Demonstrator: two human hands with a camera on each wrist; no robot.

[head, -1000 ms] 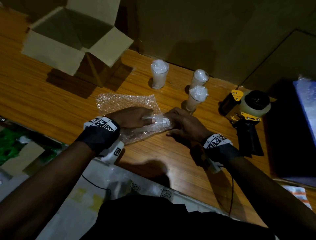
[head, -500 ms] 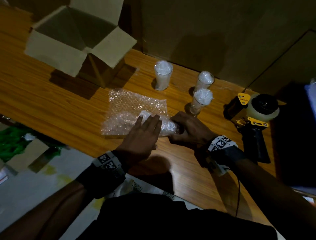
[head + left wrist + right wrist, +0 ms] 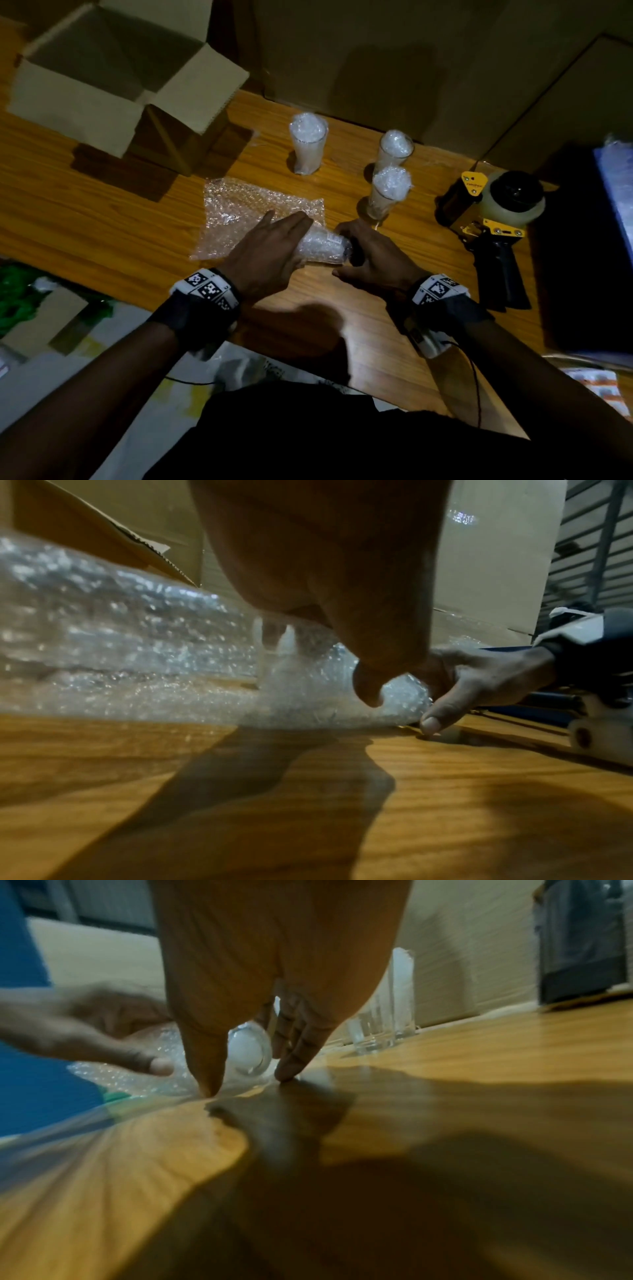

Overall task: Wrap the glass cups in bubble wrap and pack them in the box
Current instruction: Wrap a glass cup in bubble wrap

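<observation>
A glass cup (image 3: 323, 248) lies on its side on the wooden table, partly rolled into a sheet of bubble wrap (image 3: 246, 209). My left hand (image 3: 270, 246) lies flat on the wrapped part, fingers straight and pointing away from me. My right hand (image 3: 370, 257) holds the cup's bare right end between thumb and fingers. In the right wrist view the cup's round end (image 3: 248, 1050) shows between them. The open cardboard box (image 3: 202, 89) stands at the back left. The left wrist view shows the bubble wrap (image 3: 137, 647) bulging over the table.
Three glass cups stuffed with bubble wrap stand upright behind the sheet: one (image 3: 306, 144) in the middle and two (image 3: 394, 150) (image 3: 387, 192) to the right. A yellow and black tape dispenser (image 3: 496, 219) lies at the right. Large cardboard sheets line the back.
My left arm has swung from the left side to the near side, and the hand now lies flat along the cup. The wrap has rolled further round the cup. The right hand stayed at the cup's end.
</observation>
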